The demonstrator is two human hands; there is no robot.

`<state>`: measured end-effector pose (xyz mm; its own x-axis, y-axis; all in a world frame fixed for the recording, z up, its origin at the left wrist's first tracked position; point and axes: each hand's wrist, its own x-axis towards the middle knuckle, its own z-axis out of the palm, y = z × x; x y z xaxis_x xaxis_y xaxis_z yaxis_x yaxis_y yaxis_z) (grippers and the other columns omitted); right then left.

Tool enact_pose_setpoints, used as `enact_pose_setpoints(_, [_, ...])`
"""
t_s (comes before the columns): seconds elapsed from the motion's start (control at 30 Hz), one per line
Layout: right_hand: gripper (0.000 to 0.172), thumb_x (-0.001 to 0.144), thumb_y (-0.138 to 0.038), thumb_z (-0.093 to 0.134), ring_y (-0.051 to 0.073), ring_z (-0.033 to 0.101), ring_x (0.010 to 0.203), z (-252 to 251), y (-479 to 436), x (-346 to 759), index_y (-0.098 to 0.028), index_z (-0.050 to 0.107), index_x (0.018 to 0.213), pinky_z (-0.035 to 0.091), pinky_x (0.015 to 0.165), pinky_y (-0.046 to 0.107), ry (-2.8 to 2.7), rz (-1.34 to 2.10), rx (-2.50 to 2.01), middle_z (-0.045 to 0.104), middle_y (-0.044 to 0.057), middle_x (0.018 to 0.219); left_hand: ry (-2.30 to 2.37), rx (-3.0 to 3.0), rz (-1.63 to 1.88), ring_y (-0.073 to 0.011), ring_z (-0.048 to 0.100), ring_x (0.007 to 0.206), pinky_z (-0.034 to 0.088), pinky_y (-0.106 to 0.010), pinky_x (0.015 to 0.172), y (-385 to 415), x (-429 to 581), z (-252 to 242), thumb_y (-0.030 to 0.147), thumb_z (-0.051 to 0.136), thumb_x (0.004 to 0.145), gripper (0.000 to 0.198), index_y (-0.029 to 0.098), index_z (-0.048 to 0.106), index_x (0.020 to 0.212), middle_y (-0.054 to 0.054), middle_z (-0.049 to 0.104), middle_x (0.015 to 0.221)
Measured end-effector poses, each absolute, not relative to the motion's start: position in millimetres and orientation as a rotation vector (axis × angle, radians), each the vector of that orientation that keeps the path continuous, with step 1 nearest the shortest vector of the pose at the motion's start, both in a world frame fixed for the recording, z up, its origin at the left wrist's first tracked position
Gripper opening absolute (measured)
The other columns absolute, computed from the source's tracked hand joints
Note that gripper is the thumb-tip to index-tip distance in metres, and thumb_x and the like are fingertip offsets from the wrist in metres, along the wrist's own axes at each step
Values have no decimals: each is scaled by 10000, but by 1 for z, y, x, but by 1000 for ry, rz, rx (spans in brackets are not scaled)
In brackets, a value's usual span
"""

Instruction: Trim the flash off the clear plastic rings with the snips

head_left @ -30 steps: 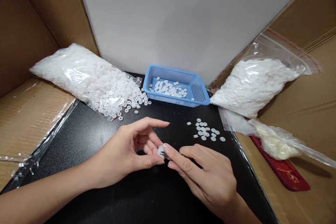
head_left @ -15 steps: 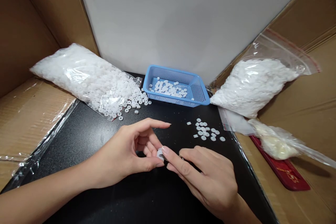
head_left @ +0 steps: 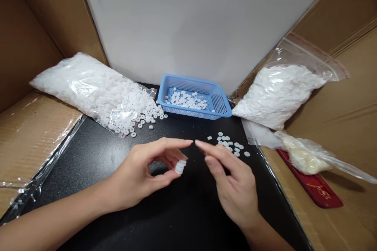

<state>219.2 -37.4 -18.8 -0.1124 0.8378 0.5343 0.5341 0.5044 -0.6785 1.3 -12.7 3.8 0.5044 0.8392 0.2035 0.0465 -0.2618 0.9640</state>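
My left hand pinches a short stack of white plastic washers between the thumb and the lower fingers. Its index finger stretches out above the stack. To the right of the stack is my right hand, its fingers curled and the index finger pointing at the left index fingertip, with a small gap between them. A thin dark edge shows under that right index finger; what it belongs to is hidden. Beyond my right hand, several loose washers lie scattered on the black tabletop.
At the back stands a blue perforated basket with white washers in it. On the left, a clear bag spills washers. A bag of white pieces leans at the right, above a smaller bag on a red case.
My right hand has drawn away from the washers in my left hand and moved up and slightly right. The stack now shows more fully. The view has shifted slightly.
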Motion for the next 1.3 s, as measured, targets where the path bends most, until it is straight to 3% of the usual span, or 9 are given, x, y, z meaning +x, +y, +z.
enact_pose_setpoints(0.1, [308, 1024, -411, 508, 119, 495, 515, -23, -30, 220, -204, 698, 1151, 400, 452, 229, -1542, 601, -1215, 586, -7, 681, 719, 1654, 1037, -146, 742, 892, 609, -250, 836, -12, 2, -4, 62, 718, 850, 495, 255, 650, 1300, -47, 773, 1051])
enact_pose_setpoints(0.23, [371, 959, -467, 608, 89, 397, 468, -25, -30, 217, -193, 603, 711, 344, 422, 208, -1470, 749, -1211, 441, -54, 555, 694, 1559, 1078, -158, 753, 916, 617, -246, 844, -13, 3, -8, 72, 754, 840, 489, 231, 650, 1291, -71, 790, 1051])
enact_pose_setpoints(0.43, [151, 957, -332, 627, 150, 646, 658, -27, -36, 207, -204, 680, 897, 508, 569, 240, -1423, 860, -1121, 686, 18, 730, 698, 1385, 1064, -156, 763, 884, 626, -239, 815, -17, 7, -6, 78, 783, 822, 472, 235, 663, 1251, -64, 797, 1038])
enact_pose_setpoints(0.63, [250, 856, -442, 755, 165, 683, 694, -24, -37, 201, -208, 665, 851, 548, 609, 255, -1322, 1051, -1010, 719, 24, 776, 680, 1403, 1091, -152, 748, 853, 612, -240, 785, -18, 8, -5, 68, 794, 810, 499, 248, 659, 1255, -56, 803, 1016])
enact_pose_setpoints(0.73, [306, 827, -481, 777, 115, 576, 580, -23, -39, 197, -200, 656, 844, 453, 500, 216, -1227, 1231, -991, 655, -4, 723, 678, 1473, 1113, -127, 709, 816, 588, -233, 789, -17, 9, -7, 53, 795, 809, 529, 257, 654, 1276, -50, 805, 1017])
enact_pose_setpoints(0.83, [347, 811, -488, 792, 40, 301, 422, -24, -39, 194, -194, 609, 833, 235, 386, 186, -1019, 1507, -978, 462, -82, 592, 700, 1544, 1127, -115, 685, 825, 560, -214, 789, -17, 9, -8, 48, 805, 799, 558, 289, 657, 1280, -27, 806, 1027])
enact_pose_setpoints(0.9, [382, 779, -489, 820, 22, 193, 398, -25, -38, 193, -200, 580, 848, 154, 376, 188, -887, 1655, -969, 384, -115, 563, 714, 1576, 1124, -122, 696, 870, 544, -205, 775, -18, 10, -8, 51, 807, 798, 566, 310, 657, 1279, -13, 804, 1033])
enact_pose_setpoints(1.13, [431, 736, -462, 865, 11, 132, 378, -27, -35, 192, -211, 575, 932, 124, 364, 194, -721, 1862, -876, 500, -106, 559, 796, 1627, 1090, -166, 701, 887, 536, -247, 729, -19, 12, -8, 128, 795, 831, 490, 280, 654, 1276, -34, 797, 1024])
enact_pose_setpoints(1.3, [439, 707, -397, 906, -17, 154, 372, -29, -34, 192, -195, 577, 916, 121, 366, 167, -604, 1932, -831, 539, -102, 579, 805, 1689, 1112, -146, 670, 820, 537, -232, 696, -17, 13, -11, 127, 790, 828, 467, 269, 669, 1256, -33, 785, 1017])
